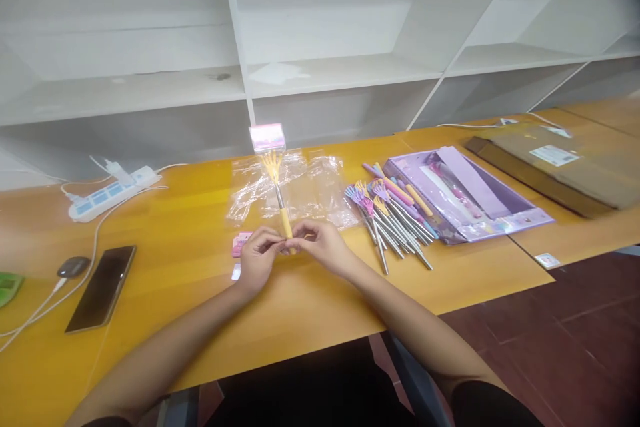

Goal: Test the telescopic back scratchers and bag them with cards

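A back scratcher point(279, 195) with a yellow claw, a metal rod and a yellow handle points away from me, its handle end between my hands. My left hand point(259, 253) pinches the handle from the left. From the right, my right hand point(320, 245) closes its fingers on the same handle end. A pink printed card point(267, 138) shows just beyond the claw, seemingly at the top of a clear bag. Clear plastic bags point(315, 187) lie flat beneath and behind the scratcher. Small pink cards point(241, 244) lie beside my left hand, partly hidden by it.
To the right lie several back scratchers with metal rods point(395, 220) and coloured handles point(400, 192), against a purple display box point(500, 230). Farther right is a cardboard box point(560, 160). On the left are a power strip point(114, 195), a phone point(101, 288), cables and a small black device point(73, 267).
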